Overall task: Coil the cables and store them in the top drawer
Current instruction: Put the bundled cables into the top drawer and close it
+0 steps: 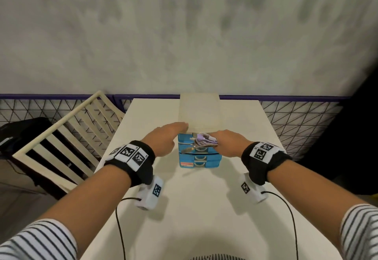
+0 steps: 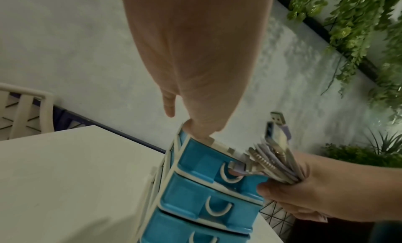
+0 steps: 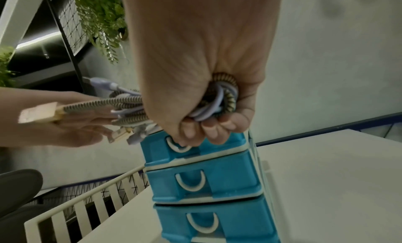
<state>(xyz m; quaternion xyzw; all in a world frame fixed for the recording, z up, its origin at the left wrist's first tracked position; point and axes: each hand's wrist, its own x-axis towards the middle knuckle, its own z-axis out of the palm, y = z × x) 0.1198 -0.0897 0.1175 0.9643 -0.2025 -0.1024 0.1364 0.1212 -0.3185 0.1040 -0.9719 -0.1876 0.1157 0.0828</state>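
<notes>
Two hands meet at the front of a small blue drawer unit [image 1: 199, 153] that stands on a white table [image 1: 194, 208]. The right hand [image 1: 229, 143] is curled tight round a bundle of coiled cables [image 1: 202, 142], one lilac and one wrapped in a striped spring-like sleeve, and holds them just in front of the top drawer [image 2: 208, 159], whose front looks flush with the frame. From the right wrist view the fingers [image 3: 208, 128] are folded over the coil so that much of it is buried in the palm, and their tips sit right at the top drawer's white curved handle [image 3: 176, 147]; whether one is hooked into it is hard to make out. Plugs poke out of the fist to the side (a metal USB end shows clearest from the left wrist). The left hand [image 1: 163, 139] lies with straight fingers, its fingertip [image 2: 195, 129] pressing on the upper front corner of the unit's pale frame; the rest of its fingers are hidden behind the palm in that view. Lower drawers are partly cut off at the bottom edge. A white slatted chair [image 1: 67, 137] stands to the left of the table, and leafy green plants [image 2: 359, 23] hang on the wall, blurred.
</notes>
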